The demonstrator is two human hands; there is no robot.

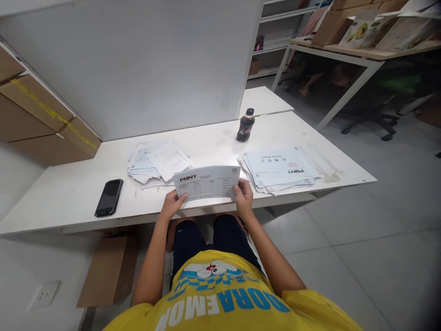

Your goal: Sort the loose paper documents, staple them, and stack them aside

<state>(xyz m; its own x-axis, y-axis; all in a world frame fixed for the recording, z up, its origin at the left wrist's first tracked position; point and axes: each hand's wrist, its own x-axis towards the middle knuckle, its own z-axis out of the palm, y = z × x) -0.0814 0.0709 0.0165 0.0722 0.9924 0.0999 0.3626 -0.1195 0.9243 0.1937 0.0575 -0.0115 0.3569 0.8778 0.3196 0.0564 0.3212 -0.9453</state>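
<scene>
A printed sheet of paper (pixel 206 183) headed PONY is held up over the front edge of the white table (pixel 217 147). My left hand (pixel 172 204) grips its left side, thumb on the front face. On the right side my right hand (pixel 244 195) pinches the same sheet. Behind and to the left lies a loose, uneven pile of papers (pixel 156 161). Close by my right hand is a stack of printed reports (pixel 280 168), its top page turned away from me and bearing a small red stamp.
A dark bottle (pixel 245 126) stands near the back panel (pixel 155 64). At the left lies a black phone (pixel 109 197). Cardboard boxes (pixel 51 119) are piled against the left wall, and another box (pixel 108 271) sits below the table. A second table (pixel 344 51) carries more boxes.
</scene>
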